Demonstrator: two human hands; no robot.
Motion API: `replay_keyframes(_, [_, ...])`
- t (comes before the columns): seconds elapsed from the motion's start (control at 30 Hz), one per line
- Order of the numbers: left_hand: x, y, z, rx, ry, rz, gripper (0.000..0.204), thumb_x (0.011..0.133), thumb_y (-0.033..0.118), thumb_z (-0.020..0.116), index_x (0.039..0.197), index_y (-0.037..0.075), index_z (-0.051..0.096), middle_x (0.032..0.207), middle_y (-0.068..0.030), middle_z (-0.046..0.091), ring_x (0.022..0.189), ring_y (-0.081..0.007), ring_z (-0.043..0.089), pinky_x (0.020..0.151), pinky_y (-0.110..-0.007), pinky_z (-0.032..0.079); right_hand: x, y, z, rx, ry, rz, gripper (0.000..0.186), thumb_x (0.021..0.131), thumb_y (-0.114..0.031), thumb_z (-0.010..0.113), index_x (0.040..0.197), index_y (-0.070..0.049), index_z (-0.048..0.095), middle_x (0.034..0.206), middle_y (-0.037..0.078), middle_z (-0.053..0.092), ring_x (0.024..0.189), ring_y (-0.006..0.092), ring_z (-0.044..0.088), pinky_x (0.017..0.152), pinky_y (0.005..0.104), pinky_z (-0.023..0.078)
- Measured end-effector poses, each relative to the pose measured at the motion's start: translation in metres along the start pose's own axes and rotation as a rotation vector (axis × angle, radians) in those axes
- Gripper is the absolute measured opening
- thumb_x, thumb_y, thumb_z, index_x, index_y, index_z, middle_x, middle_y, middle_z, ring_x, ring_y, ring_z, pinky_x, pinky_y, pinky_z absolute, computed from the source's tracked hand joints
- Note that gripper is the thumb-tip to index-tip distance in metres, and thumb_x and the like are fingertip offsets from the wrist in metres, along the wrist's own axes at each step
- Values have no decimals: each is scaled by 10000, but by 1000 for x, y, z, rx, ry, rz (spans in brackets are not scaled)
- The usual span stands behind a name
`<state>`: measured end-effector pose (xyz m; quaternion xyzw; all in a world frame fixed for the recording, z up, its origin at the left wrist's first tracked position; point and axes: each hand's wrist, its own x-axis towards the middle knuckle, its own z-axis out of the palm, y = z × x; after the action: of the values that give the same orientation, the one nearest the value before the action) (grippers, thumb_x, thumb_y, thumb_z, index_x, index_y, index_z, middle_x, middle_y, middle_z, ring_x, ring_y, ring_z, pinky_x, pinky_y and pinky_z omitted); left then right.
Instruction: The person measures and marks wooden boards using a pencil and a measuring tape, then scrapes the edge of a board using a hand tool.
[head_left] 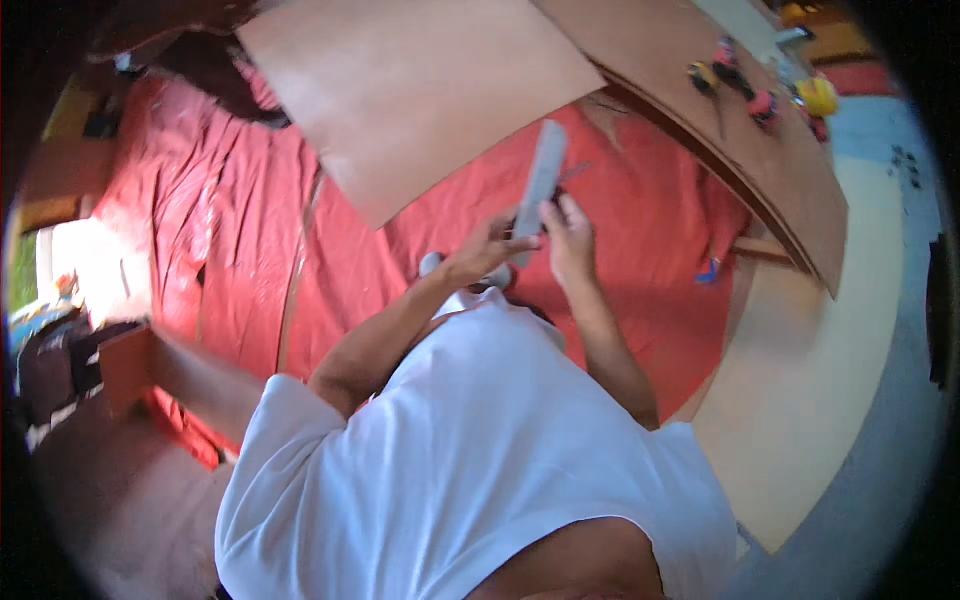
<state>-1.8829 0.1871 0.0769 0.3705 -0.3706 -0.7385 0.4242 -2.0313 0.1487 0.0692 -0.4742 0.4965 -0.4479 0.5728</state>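
Note:
A long, flat grey strip (543, 170) stands tilted in front of me, its far end leaning slightly right. My left hand (487, 252) is closed on its lower part, thumb across the front. At the strip's right edge, my right hand (571, 238) is closed with its fingertips against it. A thin dark piece (574, 171) sticks out just above the right fingers; I cannot tell whether they hold it. Beyond both hands, a brown board (420, 90) lies over the red sheet (650, 260) on the floor.
A large brown panel (780, 185) with a raised edge lies at the far right, carrying a red-and-black power tool (735, 75) and a yellow tool (817, 95). A small blue object (708, 271) rests on the red sheet. Brown board pieces (205, 380) stand at the left.

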Motion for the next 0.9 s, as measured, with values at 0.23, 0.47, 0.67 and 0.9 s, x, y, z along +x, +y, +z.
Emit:
replay_keyframes(0.23, [-7, 12, -35, -334, -169, -35, 364, 871, 148, 611, 1197, 37, 493, 1048, -58, 593, 985, -169, 574, 890, -333, 464, -10, -18, 18, -88, 133, 48, 259, 804, -112, 651, 1006, 51, 648, 854, 70, 673, 760, 106, 611, 685, 246, 494])
replay_keyframes(0.47, [-12, 52, -61, -564, -315, -73, 383, 854, 217, 638, 1171, 45, 508, 1052, -72, 589, 970, -179, 581, 859, -343, 482, 2, -68, 23, -806, 294, -485, 427, 876, -143, 591, 1247, 34, 474, 1163, 169, 574, 1021, 205, 580, 878, 339, 463])
replay_keyframes(0.67, [-28, 47, -78, 259, -30, 136, 432, 841, 89, 616, 1238, 16, 462, 1111, -98, 584, 1012, -226, 561, 889, -373, 459, -14, -54, 92, 57, -117, -42, 298, 929, -203, 539, 1153, -16, 483, 986, 20, 559, 853, 84, 534, 741, 241, 440])
replay_keyframes(0.9, [-32, 19, -39, 572, 204, 344, 379, 847, 75, 601, 1179, -28, 449, 940, -116, 599, 865, -225, 578, 712, -377, 468, -26, 2, 85, 395, 137, 178, 307, 899, -340, 553, 1013, -54, 563, 908, 9, 562, 801, 109, 525, 691, 282, 434])
